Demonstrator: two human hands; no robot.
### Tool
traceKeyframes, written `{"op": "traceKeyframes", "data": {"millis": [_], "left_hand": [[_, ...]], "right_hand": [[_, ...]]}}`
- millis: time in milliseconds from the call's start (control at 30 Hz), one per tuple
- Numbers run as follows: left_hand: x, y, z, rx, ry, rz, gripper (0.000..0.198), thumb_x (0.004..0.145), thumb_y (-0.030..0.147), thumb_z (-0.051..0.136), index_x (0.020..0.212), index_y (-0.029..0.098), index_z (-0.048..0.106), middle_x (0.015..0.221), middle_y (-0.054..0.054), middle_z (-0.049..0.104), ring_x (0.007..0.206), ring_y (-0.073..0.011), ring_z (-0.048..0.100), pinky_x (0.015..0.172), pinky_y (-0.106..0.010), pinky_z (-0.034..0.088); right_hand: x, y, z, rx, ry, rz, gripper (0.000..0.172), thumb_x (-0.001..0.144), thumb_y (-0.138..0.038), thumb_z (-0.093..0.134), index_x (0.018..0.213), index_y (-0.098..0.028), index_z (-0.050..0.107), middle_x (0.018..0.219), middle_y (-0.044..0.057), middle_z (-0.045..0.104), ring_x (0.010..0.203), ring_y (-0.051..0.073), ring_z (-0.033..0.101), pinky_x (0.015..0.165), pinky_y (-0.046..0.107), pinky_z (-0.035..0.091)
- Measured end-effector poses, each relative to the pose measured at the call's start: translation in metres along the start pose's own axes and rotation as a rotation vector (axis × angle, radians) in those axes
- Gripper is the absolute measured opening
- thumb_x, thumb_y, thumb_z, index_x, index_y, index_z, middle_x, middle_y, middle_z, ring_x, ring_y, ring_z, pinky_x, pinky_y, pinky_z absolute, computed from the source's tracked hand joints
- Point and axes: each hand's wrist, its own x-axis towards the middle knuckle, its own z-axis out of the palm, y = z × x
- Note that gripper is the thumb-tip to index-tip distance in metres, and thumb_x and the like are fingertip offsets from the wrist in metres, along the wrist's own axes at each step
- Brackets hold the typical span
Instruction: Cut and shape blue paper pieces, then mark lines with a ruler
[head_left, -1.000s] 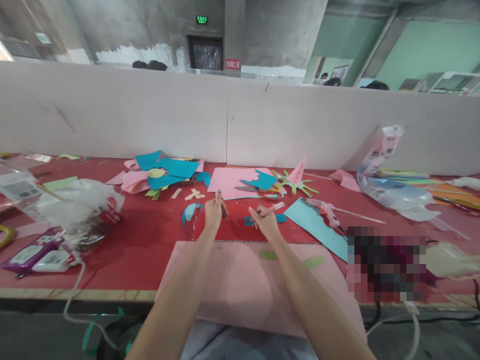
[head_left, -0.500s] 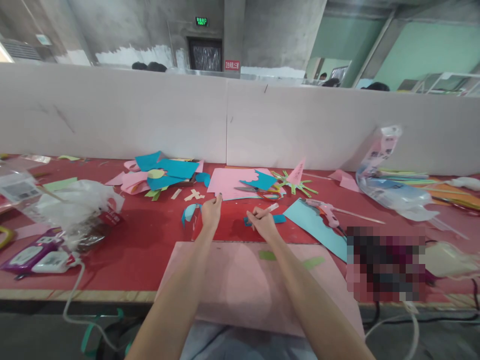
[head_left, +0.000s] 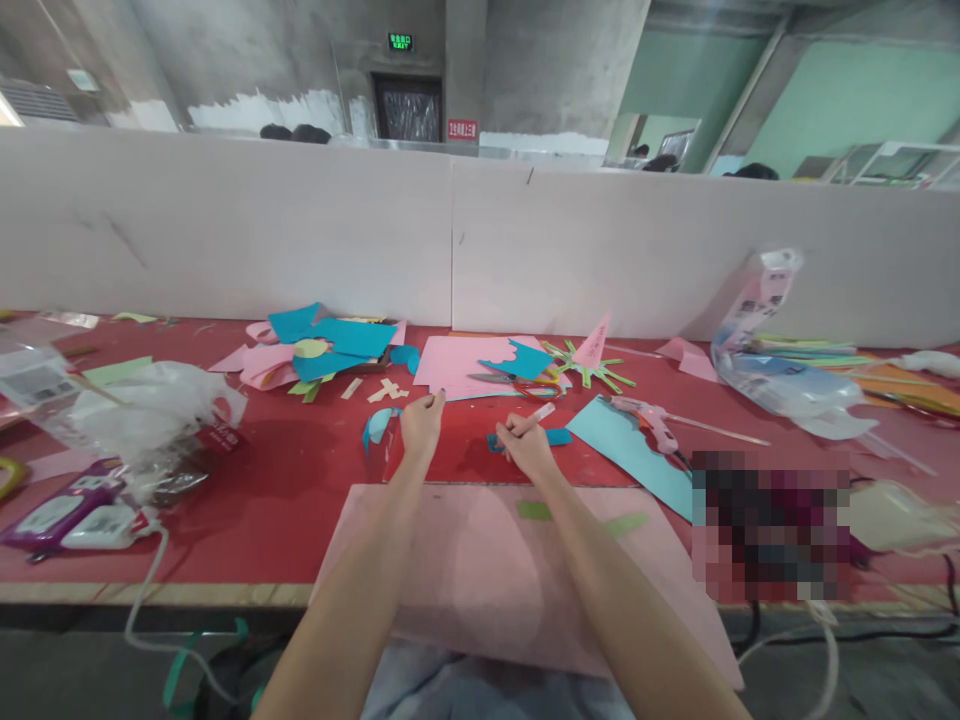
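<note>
My right hand [head_left: 527, 442] is closed around a pale pink pen [head_left: 541, 412], held slanted in a writing grip over a small blue paper strip [head_left: 559, 437]. That strip lies on a red sheet [head_left: 457, 458], and the hand partly covers it. On the sheet's left side rests my left hand [head_left: 421, 420], fingers curled in and thumb on top; whatever they hold, if anything, is hidden. Just left of it lies a curled blue paper piece [head_left: 381, 428]. Beyond both hands are pink paper [head_left: 450, 365] and scissors [head_left: 525, 382].
A pink board [head_left: 450, 560] lies under my forearms. To the right are a light-blue sheet [head_left: 630, 455], a pink glue gun [head_left: 652, 425] and a pink paper cone [head_left: 595, 345]. Plastic bags [head_left: 165, 410] and blue paper scraps [head_left: 352, 340] lie left. A white partition [head_left: 337, 240] stands behind.
Both hands stay nearly in place. The pen's upper end has tilted very slightly, and the view has shifted a little.
</note>
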Motion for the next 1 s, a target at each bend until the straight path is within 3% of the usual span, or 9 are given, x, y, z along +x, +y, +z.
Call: {"op": "traceKeyframes", "data": {"millis": [167,300,1000], "left_hand": [[0.0006,-0.0012,0.0009,-0.003,0.004,-0.001,0.045,0.079,0.043,0.048,0.049,0.020,0.023,0.050,0.004,0.016,0.049,-0.0115,0.018,0.050,-0.028,0.012],[0.0021,-0.0027,0.0033,-0.027,0.002,-0.008,0.044,0.078,0.043,0.048,0.049,0.021,0.024,0.050,0.004,0.017,0.049,-0.0114,0.019,0.049,-0.028,0.012],[-0.0005,0.0022,0.0038,-0.051,-0.041,-0.019,0.042,0.081,0.038,0.047,0.050,0.020,0.025,0.051,0.004,0.017,0.049,-0.0101,0.020,0.048,-0.027,0.013]], "right_hand": [[-0.0001,0.0000,0.0000,-0.015,-0.002,-0.020,0.033,0.081,-0.042,0.048,0.057,-0.023,0.036,0.039,-0.006,0.050,0.042,0.012,0.052,0.050,0.021,0.039],[0.0002,0.0003,0.0005,-0.054,-0.007,0.002,0.030,0.078,-0.036,0.050,0.054,-0.023,0.038,0.038,-0.007,0.047,0.037,0.010,0.046,0.046,0.021,0.036],[0.0010,-0.0005,0.0001,0.073,0.021,0.041,0.029,0.076,-0.036,0.049,0.055,-0.024,0.033,0.042,-0.006,0.050,0.036,0.011,0.047,0.042,0.021,0.037]]}}
